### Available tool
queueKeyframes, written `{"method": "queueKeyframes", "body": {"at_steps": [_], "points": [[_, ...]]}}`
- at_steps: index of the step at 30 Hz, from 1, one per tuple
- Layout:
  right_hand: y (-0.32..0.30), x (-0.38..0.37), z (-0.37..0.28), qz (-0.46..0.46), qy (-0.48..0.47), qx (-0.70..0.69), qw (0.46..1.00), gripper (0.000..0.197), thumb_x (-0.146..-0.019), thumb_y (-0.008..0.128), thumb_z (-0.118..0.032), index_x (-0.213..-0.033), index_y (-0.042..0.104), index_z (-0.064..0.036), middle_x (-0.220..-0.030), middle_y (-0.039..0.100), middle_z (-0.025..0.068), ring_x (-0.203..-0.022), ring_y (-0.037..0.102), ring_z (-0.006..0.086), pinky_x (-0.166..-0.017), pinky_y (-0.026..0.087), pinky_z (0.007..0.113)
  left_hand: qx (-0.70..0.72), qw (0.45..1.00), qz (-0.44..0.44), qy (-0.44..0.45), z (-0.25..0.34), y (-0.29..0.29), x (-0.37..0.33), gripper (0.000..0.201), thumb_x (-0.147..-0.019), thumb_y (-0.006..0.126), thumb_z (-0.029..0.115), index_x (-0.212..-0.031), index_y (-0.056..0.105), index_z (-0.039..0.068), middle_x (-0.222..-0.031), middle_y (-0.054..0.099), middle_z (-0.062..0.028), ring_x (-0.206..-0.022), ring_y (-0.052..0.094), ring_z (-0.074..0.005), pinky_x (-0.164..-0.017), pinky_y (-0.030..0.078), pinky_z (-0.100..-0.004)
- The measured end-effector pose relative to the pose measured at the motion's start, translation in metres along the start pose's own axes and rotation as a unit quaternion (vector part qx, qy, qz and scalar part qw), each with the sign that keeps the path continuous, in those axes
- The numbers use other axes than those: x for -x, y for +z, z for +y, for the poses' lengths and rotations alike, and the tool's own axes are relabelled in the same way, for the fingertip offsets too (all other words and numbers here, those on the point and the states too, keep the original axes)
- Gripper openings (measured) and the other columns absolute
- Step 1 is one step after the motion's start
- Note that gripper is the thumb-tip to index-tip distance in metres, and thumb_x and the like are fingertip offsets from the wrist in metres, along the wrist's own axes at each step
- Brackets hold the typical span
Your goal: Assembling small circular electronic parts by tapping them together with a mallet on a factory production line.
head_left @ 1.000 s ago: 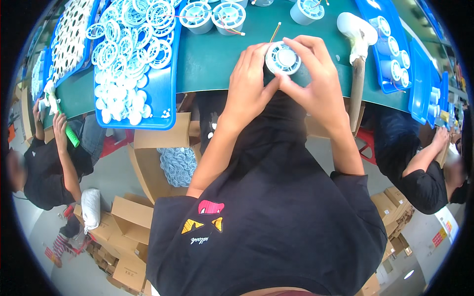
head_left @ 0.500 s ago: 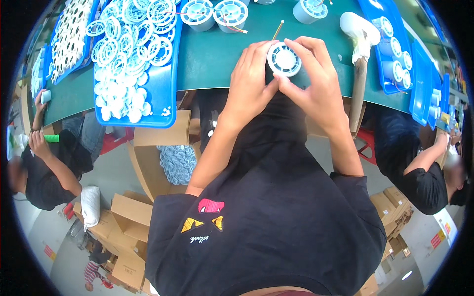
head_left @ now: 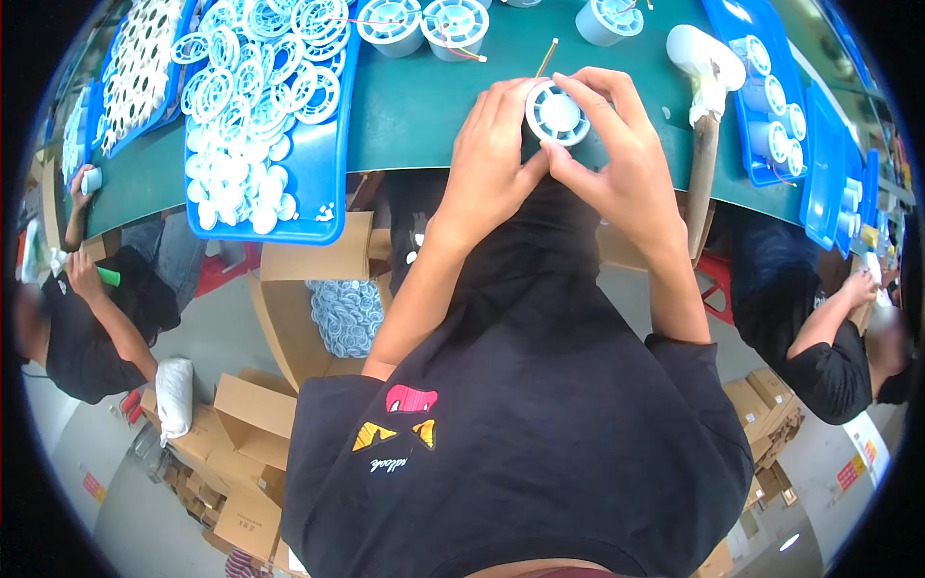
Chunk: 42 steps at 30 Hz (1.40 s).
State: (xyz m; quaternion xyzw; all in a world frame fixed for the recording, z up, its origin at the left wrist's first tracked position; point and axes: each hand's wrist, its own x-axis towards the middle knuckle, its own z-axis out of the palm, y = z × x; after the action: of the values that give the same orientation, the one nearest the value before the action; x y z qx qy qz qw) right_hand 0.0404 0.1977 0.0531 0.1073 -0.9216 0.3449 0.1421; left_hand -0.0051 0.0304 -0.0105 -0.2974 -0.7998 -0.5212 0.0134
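Note:
A round, pale-blue plastic housing [head_left: 558,115] with a slotted top ring is held between my two hands above the table's near edge. My left hand [head_left: 493,140] closes round its left side. My right hand [head_left: 619,144] grips its right side, with thumb and fingertips at the rim. Thin wires with a small white connector [head_left: 554,43] stick out behind it. Beyond my hands stand similar housings [head_left: 456,27] with wires. To the right lies a mallet [head_left: 706,63] with a white head and wooden handle.
A blue tray [head_left: 323,183] at the left bears slotted rings [head_left: 318,96] and white discs [head_left: 231,188]. Another blue tray [head_left: 761,171] at the right holds more housings. An open carton [head_left: 279,318] of rings stands below the green table [head_left: 405,135]. Co-workers sit on both sides.
My hands and the housing stay almost in place, with only a slight shift in the view. The co-worker at the left has moved a hand holding a green thing.

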Motion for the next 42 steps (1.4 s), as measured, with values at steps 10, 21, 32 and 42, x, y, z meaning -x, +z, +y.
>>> {"method": "queueKeyframes", "body": {"at_steps": [10,21,32,42], "points": [[-0.019,-0.006,0.008,-0.042,-0.014,0.009,0.999,0.05,-0.084,0.08,-0.018,-0.129,0.066,-0.0007,-0.125,0.063,0.0181,-0.11,0.067,0.036,-0.093,0.055,0.042,-0.009,0.99,0.143,0.01,0.015,0.036,0.006,0.072,-0.086,0.085,0.022,-0.144,0.049,-0.002,-0.131,0.063,-0.0236,-0.117,0.064,-0.0437,-0.098,0.054,-0.0459],[-0.069,0.05,0.104,0.109,0.256,0.219,0.935,0.065,-0.094,0.078,-0.025,-0.147,0.05,0.0003,-0.114,0.073,0.0208,-0.103,0.073,0.0377,-0.088,0.057,0.044,0.196,0.973,-0.068,-0.098,0.022,-0.014,-0.016,0.066,-0.085,0.082,0.011,-0.145,0.057,0.001,-0.139,0.065,-0.0145,-0.13,0.06,-0.0243,-0.114,0.043,-0.0365],[-0.089,0.051,-0.011,0.282,0.216,-0.247,0.901,0.029,-0.096,0.073,-0.009,-0.117,0.061,0.0059,-0.089,0.064,0.0089,-0.059,0.059,0.0142,-0.047,0.047,0.029,0.168,0.98,-0.087,-0.054,0.009,-0.017,-0.019,0.074,-0.083,0.085,0.015,-0.152,0.057,0.009,-0.139,0.056,-0.0143,-0.133,0.053,-0.0271,-0.116,0.039,-0.0372],[-0.033,0.063,0.003,0.141,0.255,-0.004,0.956,0.032,-0.084,0.074,-0.003,-0.116,0.074,0.0014,-0.105,0.076,0.0131,-0.092,0.073,0.025,-0.083,0.056,0.035,0.21,0.976,-0.059,-0.027,0.006,-0.013,-0.011,0.074,-0.083,0.082,0.01,-0.152,0.054,0.004,-0.139,0.056,-0.0176,-0.133,0.054,-0.0305,-0.115,0.04,-0.0405]]}}
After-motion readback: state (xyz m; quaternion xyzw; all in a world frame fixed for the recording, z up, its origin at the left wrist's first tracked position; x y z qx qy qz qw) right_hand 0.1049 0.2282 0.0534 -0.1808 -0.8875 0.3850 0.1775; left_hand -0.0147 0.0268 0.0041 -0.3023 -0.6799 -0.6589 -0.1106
